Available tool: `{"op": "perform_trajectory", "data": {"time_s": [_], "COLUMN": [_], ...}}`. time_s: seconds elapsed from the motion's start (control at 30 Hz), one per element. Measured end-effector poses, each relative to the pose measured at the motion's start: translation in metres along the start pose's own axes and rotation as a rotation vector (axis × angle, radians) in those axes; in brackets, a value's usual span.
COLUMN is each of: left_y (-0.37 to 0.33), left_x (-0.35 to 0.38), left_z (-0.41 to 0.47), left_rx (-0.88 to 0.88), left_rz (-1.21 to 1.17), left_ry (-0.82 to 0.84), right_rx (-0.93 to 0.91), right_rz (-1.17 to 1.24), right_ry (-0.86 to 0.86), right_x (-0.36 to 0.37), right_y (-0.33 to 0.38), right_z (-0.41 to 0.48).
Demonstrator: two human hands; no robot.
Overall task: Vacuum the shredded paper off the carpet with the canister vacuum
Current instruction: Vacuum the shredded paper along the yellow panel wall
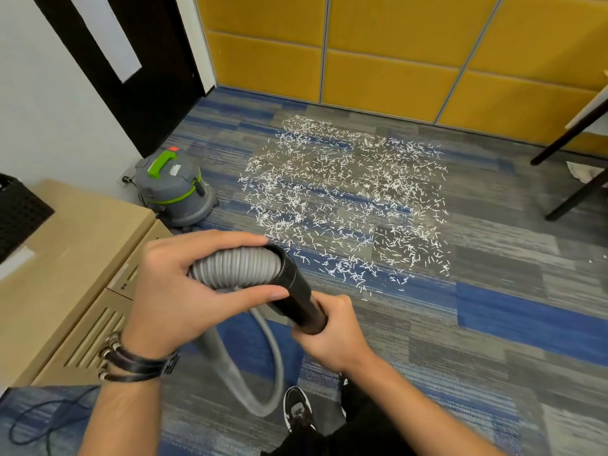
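Setup step: left hand [171, 291] grips hose [237, 268], right hand [332, 334] grips black tube [296, 291]; shredded paper [345, 199] untouched. Next: aim nozzle there.

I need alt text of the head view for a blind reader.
The left hand grips a grey ribbed hose and the right hand grips its black end tube, above a blue-grey carpet. White shredded paper lies scattered ahead; the grey and green canister vacuum stands at the left, by the wall.
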State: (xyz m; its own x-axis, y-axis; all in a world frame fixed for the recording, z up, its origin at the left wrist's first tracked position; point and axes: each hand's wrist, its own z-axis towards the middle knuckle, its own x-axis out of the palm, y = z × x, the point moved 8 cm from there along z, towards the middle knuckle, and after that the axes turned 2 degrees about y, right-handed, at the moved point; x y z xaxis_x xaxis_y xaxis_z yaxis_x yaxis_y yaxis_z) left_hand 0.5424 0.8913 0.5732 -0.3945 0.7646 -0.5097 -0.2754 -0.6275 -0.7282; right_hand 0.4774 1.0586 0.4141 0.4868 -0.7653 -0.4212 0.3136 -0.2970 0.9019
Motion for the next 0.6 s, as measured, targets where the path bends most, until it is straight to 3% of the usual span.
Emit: {"op": "perform_trajectory", "data": {"time_s": [0.2,0.43,0.6], "left_y": [-0.016,0.001,0.016], "left_x": [0.002,0.041,0.053], "left_z": [0.012,0.015,0.015], "left_rx": [0.046,0.014,-0.025], "left_rz": [0.047,0.051,-0.012], "left_ry": [-0.033,0.073,0.064], "right_rx": [-0.054,-0.015,-0.009], "right_rz": [0.013,-0.03,-0.052], "right_ry": [0.054,0.067,0.096], "right_x": [-0.019,-0.03,-0.041], "right_y": [0.003,-0.035,-0.05], "right_z": [0.013,0.021,0.013]}}
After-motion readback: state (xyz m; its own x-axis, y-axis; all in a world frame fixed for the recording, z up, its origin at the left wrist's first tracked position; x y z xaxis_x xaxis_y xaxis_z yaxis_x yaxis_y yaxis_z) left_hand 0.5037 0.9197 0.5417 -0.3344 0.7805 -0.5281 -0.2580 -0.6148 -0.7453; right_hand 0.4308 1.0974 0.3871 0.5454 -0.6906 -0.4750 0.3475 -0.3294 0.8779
